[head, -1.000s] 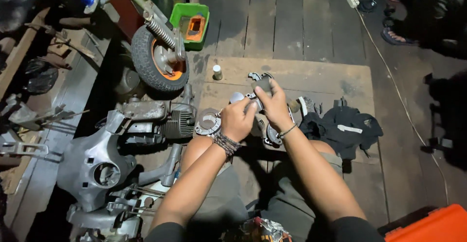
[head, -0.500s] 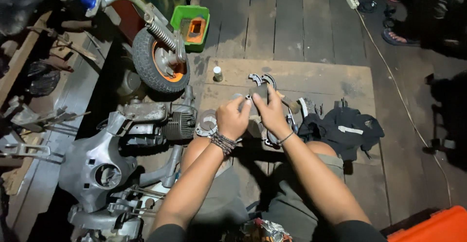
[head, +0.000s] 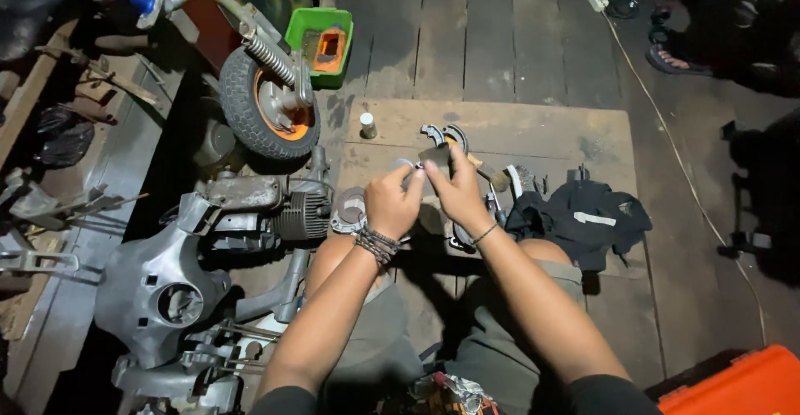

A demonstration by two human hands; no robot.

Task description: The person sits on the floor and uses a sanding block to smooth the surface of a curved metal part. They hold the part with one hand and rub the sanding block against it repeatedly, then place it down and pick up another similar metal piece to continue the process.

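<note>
Fingers (head: 408,177) of the left hand (head: 392,202) are pinched on one end of a pair of curved brake shoes (head: 442,144), while those of the right hand (head: 458,186) are closed round the other end. The shoes are held up in front of the person, above a sheet of brown cardboard (head: 542,132) laid on dark floorboards. The step in hand appears to be the fitting or checking of the two shoes against each other; whether a spring is being hooked between them cannot be told. The next move would seem to call for a steady two-handed grip, so that the halves are kept aligned.

The shoes are seen as two grey metal arcs with dull, worn faces. A round metal plate (head: 348,211) is seen just left of the left hand, beside a finned engine block (head: 296,215). A small rubber-tyred wheel (head: 267,107) with an orange hub is held upright on its fork beyond them. A crumpled black cloth (head: 583,219) lies to the right, on the cardboard.
</note>
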